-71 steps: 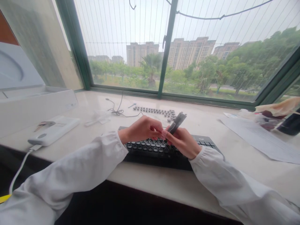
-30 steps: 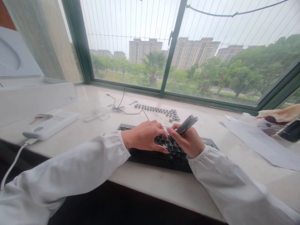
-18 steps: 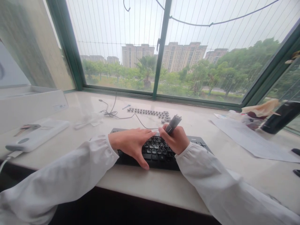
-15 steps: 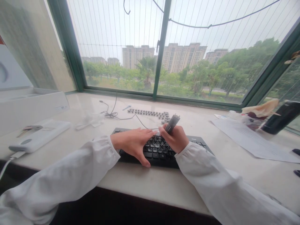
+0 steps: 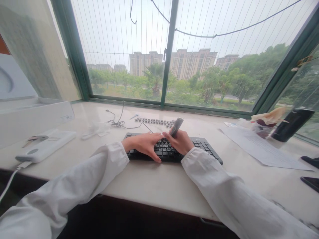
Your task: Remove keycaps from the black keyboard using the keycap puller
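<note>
A black keyboard lies on the white tabletop, with many keycaps off its middle part, where bare key sockets show. Across its left half rests my left hand, fingers stretched out and thumb spread toward the front edge. My right hand is closed around a short dark grey pen-like tool, held slanted over the keyboard's middle. The tool's lower end is hidden by my fingers, so its exact kind cannot be made out. Behind the keyboard, loose keycaps are laid out in rows.
A thin cable and a clear plastic piece lie at the back left. Further left are a white power bank, keys and a white box. Paper sheets and a black object are at right.
The keyboard and both hands have moved away from the table's front edge, nearer the loose keycaps. The tool stays in my right hand. The camera view has shifted slightly.
</note>
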### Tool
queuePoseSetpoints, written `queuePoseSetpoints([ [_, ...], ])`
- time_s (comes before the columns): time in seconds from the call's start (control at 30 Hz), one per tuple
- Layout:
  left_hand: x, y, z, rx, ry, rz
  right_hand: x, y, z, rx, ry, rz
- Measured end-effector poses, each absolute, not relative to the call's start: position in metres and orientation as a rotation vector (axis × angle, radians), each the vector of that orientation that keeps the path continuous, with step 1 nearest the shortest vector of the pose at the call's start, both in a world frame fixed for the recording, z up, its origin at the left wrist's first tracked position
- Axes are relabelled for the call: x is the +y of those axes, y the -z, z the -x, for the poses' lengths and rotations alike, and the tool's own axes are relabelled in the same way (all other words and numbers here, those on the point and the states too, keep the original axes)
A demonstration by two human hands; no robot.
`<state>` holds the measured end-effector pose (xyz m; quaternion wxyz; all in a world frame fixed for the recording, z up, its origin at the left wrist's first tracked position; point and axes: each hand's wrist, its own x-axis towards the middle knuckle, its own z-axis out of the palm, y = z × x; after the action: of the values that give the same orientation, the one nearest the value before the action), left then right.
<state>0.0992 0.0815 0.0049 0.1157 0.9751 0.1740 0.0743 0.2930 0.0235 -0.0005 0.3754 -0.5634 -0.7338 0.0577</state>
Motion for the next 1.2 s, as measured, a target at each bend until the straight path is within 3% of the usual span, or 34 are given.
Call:
queuePoseSetpoints([
  [0.33, 0.085, 0.009, -0.112, 0.557, -0.669, -2.818, 0.031, 0.012, -0.290, -1.931, -0.058, 1.422],
  [1.2, 0.073, 0.012, -0.116, 0.747, -0.719, -2.903, 0.031, 0.016, -0.275, -1.744, -0.104, 1.657],
])
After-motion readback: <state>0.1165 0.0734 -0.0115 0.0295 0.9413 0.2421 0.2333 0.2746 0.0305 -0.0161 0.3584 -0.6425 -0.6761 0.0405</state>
